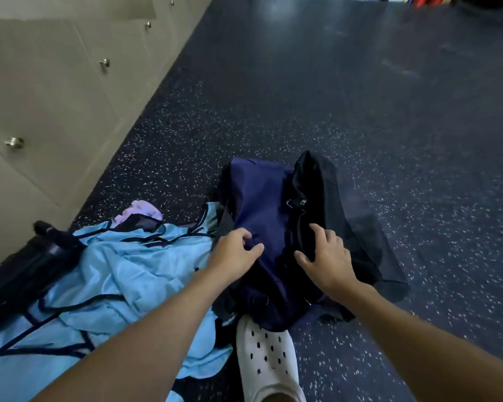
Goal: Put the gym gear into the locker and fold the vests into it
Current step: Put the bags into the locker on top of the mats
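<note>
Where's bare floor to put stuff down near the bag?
Open floor beyond and right of the navy bag, plus a strip between bag and lockers. Crowded left: light blue vests, black bottle by the lockers, white clog at the bag's near end.

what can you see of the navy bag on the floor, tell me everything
The navy bag is soft, shiny nylon-looking fabric with a black section on its right side, slumped on the speckled floor. Small zip pulls show near the middle. The left hand pinches its navy fabric; the right hand grips the black edge. Against its left side lie light blue vests.
</note>
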### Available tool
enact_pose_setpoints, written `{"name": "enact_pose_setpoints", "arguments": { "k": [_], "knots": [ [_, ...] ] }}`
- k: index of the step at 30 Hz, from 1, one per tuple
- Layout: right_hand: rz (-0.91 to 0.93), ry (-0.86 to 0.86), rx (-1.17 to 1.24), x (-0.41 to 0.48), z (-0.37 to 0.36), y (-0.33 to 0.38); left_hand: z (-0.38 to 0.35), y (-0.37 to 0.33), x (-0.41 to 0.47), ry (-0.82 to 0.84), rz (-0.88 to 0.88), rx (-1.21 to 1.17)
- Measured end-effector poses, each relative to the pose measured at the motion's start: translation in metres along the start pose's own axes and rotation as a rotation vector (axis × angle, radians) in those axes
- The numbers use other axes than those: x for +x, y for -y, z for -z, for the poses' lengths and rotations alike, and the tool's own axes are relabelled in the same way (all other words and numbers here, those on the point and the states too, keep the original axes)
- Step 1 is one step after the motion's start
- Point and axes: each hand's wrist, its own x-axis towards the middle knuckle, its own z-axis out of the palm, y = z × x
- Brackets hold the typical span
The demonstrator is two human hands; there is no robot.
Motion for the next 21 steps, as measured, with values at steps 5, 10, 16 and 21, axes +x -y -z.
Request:
{"name": "enact_pose_setpoints", "arguments": {
  "k": [5, 10, 16, 21],
  "knots": [
    [-0.101, -0.205, -0.102, 0.020, 0.003, -0.038, -0.032, -0.007, 0.022, 0.012, -0.048, 0.085],
    [-0.185, -0.078, -0.051, 0.031, -0.005, -0.062, -0.066, -0.037, 0.047, 0.065, -0.090, 0.045],
    [-0.209, -0.132, 0.030, 0.029, -0.012, -0.092, -0.111, -0.059, 0.075, 0.163, 0.053, -0.089],
    [-0.242, -0.302, 0.263, 0.030, -0.015, -0.110, -0.141, -0.054, 0.087, 0.117, 0.189, -0.283]
  ]
}}
